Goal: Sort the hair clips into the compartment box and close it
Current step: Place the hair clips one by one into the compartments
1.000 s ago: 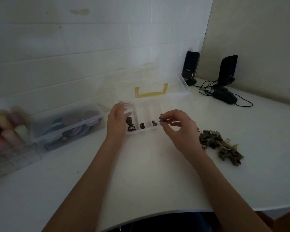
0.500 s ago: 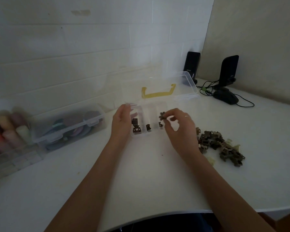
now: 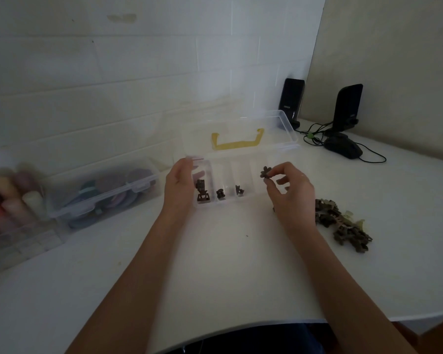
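Right hand (image 3: 289,190) pinches a flower-shaped hair clip (image 3: 265,172) above the rightmost slot of the compartment box (image 3: 225,200); left hand (image 3: 180,185), fingers relaxed, steadies the box's left wall. Risk: loose pinch drops the clip onto the counter (image 3: 228,264) or into a wrong slot

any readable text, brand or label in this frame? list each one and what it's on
Left black speaker: a small pale brand mark low on its front, too blurred to read.
Right black speaker: no legible mark.
Compartment box, its open lid and yellow handle: no text visible.
Clear storage box on the left: no label readable.
Hair clip pinched by the right hand: none.
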